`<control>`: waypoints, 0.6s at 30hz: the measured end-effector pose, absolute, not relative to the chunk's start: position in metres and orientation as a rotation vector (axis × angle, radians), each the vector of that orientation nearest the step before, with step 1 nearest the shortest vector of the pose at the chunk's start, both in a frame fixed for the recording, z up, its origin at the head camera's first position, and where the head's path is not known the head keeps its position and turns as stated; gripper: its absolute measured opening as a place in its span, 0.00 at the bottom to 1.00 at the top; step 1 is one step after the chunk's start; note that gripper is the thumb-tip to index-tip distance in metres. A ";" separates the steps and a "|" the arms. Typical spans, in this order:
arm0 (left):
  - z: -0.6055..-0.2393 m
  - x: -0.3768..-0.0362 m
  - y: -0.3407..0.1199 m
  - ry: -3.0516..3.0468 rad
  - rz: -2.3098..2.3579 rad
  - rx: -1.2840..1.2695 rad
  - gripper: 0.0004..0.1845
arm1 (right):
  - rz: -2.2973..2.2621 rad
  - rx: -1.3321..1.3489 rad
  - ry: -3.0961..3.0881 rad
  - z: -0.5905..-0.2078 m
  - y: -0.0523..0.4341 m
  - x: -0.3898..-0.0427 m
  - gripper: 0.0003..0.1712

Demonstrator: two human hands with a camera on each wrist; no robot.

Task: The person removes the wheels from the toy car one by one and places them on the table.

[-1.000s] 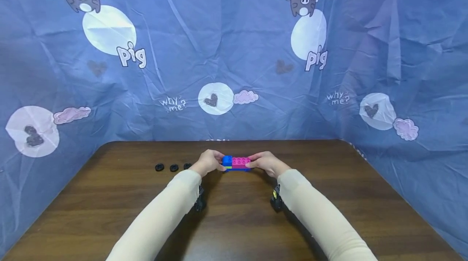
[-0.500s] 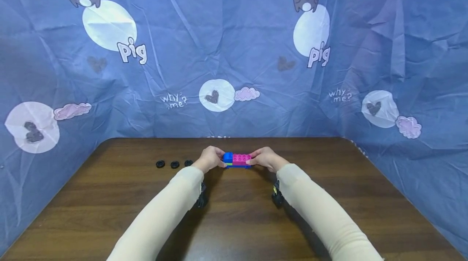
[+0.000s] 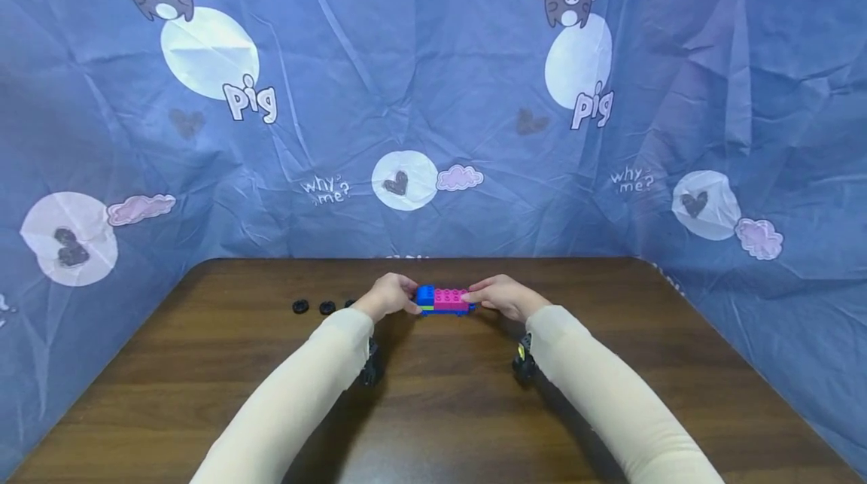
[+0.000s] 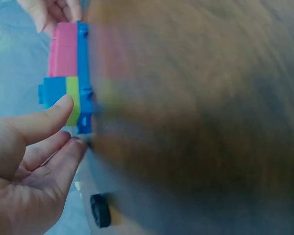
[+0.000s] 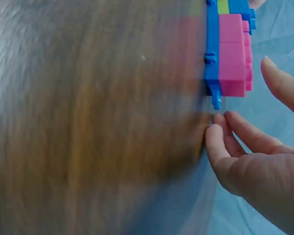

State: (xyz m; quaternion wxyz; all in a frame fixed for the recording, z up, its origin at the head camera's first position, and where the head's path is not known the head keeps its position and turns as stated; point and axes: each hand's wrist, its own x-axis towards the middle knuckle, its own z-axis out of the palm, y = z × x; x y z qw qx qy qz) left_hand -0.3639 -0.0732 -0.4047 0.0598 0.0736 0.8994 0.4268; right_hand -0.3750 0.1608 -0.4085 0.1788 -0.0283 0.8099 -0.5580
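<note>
A toy truck of building bricks (image 3: 450, 302) stands on the wooden table. Its low blue base (image 4: 84, 61) carries pink bricks (image 5: 232, 56) at the right and a blue brick (image 4: 55, 90) over a lime-green one (image 4: 72, 100) at the left. My left hand (image 3: 390, 296) holds the truck's left end, thumb against the lime-green and blue bricks, fingers curled at the end of the base. Beside the right end is my right hand (image 3: 504, 297). In the right wrist view its thumb (image 5: 284, 85) stands apart from the pink bricks, and its loosely bent fingers lie just beyond the base's blue hook.
Black toy wheels (image 3: 328, 308) lie in a row left of my left hand, the closest partly hidden by it. One wheel (image 4: 100, 210) shows in the left wrist view. Blue patterned cloth (image 3: 433, 92) hangs behind the table (image 3: 440, 409).
My right hand has drawn slightly right, and its thumb has come off the side of the pink bricks. The left hand stays at the truck's left end.
</note>
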 end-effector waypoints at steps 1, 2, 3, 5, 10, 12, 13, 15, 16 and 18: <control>-0.404 -0.364 -0.074 2.721 1.295 0.236 0.26 | -1.573 -0.081 2.304 -0.407 0.163 -0.374 0.29; -0.403 -0.364 -0.075 2.723 1.295 0.258 0.27 | -1.567 -0.087 2.320 -0.405 0.165 -0.373 0.30; -0.402 -0.364 -0.076 2.723 1.296 0.279 0.28 | -1.562 -0.099 2.336 -0.403 0.166 -0.372 0.31; -0.398 -0.363 -0.079 2.719 1.302 0.313 0.28 | -1.540 -0.138 2.379 -0.398 0.169 -0.370 0.33; -0.388 -0.354 -0.087 2.803 1.179 0.429 0.27 | -1.415 -0.260 2.553 -0.387 0.173 -0.362 0.32; -0.382 -0.349 -0.090 2.882 1.055 0.517 0.27 | -1.339 -0.327 2.660 -0.382 0.174 -0.358 0.30; -0.379 -0.346 -0.091 2.919 0.992 0.561 0.27 | -1.288 -0.380 2.725 -0.380 0.175 -0.355 0.29; -0.371 -0.339 -0.094 2.985 0.863 0.654 0.28 | -1.189 -0.490 2.853 -0.375 0.177 -0.349 0.27; -0.367 -0.336 -0.096 3.011 0.802 0.692 0.29 | -1.138 -0.556 2.910 -0.372 0.179 -0.345 0.26; -0.361 -0.327 -0.098 3.052 0.708 0.770 0.30 | -1.025 -0.703 3.010 -0.367 0.182 -0.336 0.25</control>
